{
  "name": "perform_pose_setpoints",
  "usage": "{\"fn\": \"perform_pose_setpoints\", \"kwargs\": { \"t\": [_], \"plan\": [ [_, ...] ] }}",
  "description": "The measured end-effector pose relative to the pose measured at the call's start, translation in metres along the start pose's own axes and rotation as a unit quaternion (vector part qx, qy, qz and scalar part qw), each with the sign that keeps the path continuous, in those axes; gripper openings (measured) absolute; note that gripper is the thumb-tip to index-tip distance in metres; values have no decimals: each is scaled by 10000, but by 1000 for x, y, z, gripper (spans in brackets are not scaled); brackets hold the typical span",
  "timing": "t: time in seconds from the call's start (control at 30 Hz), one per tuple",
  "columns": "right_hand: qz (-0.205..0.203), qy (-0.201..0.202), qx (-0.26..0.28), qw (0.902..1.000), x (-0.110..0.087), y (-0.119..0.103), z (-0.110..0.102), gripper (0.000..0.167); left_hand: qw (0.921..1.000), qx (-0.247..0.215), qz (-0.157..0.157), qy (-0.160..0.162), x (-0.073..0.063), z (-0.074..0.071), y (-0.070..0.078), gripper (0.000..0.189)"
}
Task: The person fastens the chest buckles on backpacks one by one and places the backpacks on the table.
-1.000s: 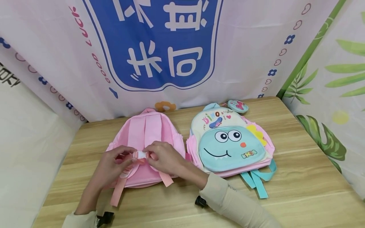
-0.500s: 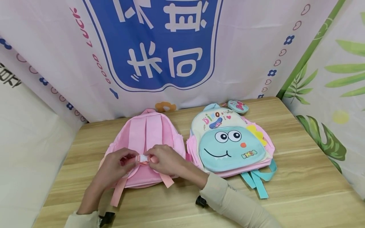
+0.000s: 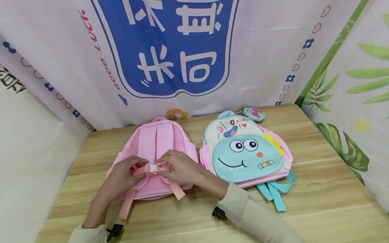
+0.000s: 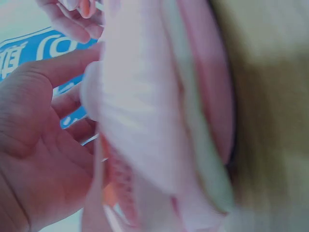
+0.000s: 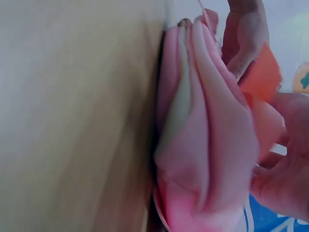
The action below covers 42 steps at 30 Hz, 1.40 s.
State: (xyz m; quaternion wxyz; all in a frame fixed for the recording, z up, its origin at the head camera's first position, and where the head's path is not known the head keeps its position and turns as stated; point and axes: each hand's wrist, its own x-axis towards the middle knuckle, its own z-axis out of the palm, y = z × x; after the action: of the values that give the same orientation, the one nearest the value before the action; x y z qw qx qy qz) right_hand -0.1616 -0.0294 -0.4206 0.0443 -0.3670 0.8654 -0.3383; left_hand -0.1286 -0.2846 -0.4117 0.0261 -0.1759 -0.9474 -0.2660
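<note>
A pink backpack (image 3: 145, 136) lies with its shoulder straps facing up. Across the straps runs a coral webbing strap (image 3: 140, 170) with a white buckle (image 3: 153, 167) at its middle. My left hand (image 3: 121, 175) pinches this webbing strap on the left of the buckle, thumb below and fingers above. On the buckle's right side, my right hand (image 3: 182, 167) pinches the strap too. Loose coral strap ends (image 3: 177, 191) hang over the bag's lower edge. In the left wrist view, the bag's side (image 4: 140, 96) hides the left fingertips.
To the right lies a dinosaur backpack (image 3: 243, 158) with a blue front pocket, a small round pouch (image 3: 254, 113) and teal straps (image 3: 275, 194). Both bags rest on the wooden table (image 3: 322, 189). Behind the table hangs a printed cloth (image 3: 258, 50).
Both hands have shifted slightly to the right with the buckle between them. The fingers of the right hand have moved a little away from the buckle, showing more strap.
</note>
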Motion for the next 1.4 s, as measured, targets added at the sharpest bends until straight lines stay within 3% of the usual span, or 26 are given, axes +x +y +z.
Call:
{"fn": "perform_pose_setpoints", "kwargs": {
  "t": [0.2, 0.47, 0.67, 0.9, 1.1, 1.4],
  "plan": [
    [279, 97, -32, 9996, -15, 8, -22, 41, 9998, -177, 119, -62, 7, -1, 21, 44],
    [686, 338, -48, 9971, -41, 23, -46, 41, 9970, -507, 567, -104, 29, 11, 50, 35],
    [907, 584, -162, 9940, -64, 39, -66, 43, 9949, -503, 872, -8, 42, 21, 69, 31],
    [1104, 967, -321, 9887, -92, 59, -89, 44, 9936, -521, 1000, 17, 58, 26, 99, 35],
    [1356, 1232, -360, 9824, -110, 80, -110, 45, 9945, -673, 776, -188, 68, 34, 122, 46],
    [2069, 1407, -596, 9663, -143, 103, -142, 52, 9907, -1258, 221, -467, 88, 61, 151, 63]
  ]
}}
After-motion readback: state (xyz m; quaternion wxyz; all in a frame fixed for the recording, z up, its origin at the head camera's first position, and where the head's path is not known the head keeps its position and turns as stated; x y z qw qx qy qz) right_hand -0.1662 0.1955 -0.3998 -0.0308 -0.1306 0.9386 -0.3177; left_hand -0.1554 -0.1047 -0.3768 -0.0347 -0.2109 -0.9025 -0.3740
